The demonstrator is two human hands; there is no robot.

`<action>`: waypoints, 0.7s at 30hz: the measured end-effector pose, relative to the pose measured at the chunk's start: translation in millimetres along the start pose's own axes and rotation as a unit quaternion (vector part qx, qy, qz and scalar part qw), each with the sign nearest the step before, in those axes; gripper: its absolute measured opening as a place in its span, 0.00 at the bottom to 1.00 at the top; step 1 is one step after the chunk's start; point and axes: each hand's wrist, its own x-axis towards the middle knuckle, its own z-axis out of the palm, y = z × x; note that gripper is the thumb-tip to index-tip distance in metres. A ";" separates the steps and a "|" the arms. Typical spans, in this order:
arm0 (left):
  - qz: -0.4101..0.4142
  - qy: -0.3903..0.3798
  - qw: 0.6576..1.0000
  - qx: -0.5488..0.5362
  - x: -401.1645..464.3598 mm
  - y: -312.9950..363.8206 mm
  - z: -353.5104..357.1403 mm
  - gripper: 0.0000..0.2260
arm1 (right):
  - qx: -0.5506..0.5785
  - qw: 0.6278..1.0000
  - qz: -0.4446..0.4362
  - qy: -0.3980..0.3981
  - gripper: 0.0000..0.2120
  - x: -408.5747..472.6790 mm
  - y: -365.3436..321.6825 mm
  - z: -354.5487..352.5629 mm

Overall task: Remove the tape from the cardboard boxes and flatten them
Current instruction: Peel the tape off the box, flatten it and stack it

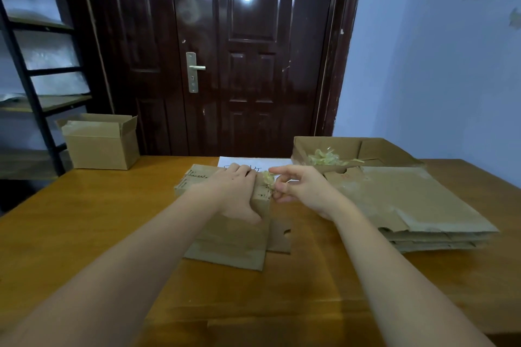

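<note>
Forearms lead to box (225, 222): light, stiff; my left hand (235, 191) presses it flat on desk (84, 220). Right hand (298, 187) pinches tape (268, 179), thin, sticky, tears easily; take hold near stuck edge.

Wooden desk (98, 222), orange-brown top. On it: open cardboard box (101, 142) at far left; partly flattened box (234, 236) at centre; white paper sheet (253, 162) behind it; stack of flattened boxes (417, 205) at right; open box holding tape scraps (352, 149) far right.
</note>
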 end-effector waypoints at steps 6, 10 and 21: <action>-0.062 0.130 0.989 -0.027 -2.9 23.4 18.5 0.39 | -0.080 0.995 -0.023 0.049 0.11 0.8 3.0 16.1; -0.066 0.154 0.985 -0.035 -1.4 21.3 25.5 0.38 | -0.111 0.982 -0.075 0.130 0.10 4.5 2.6 23.4; -0.027 0.162 0.985 -0.048 -7.0 17.7 25.7 0.40 | -0.104 0.979 -0.070 0.162 0.04 10.4 -3.0 15.0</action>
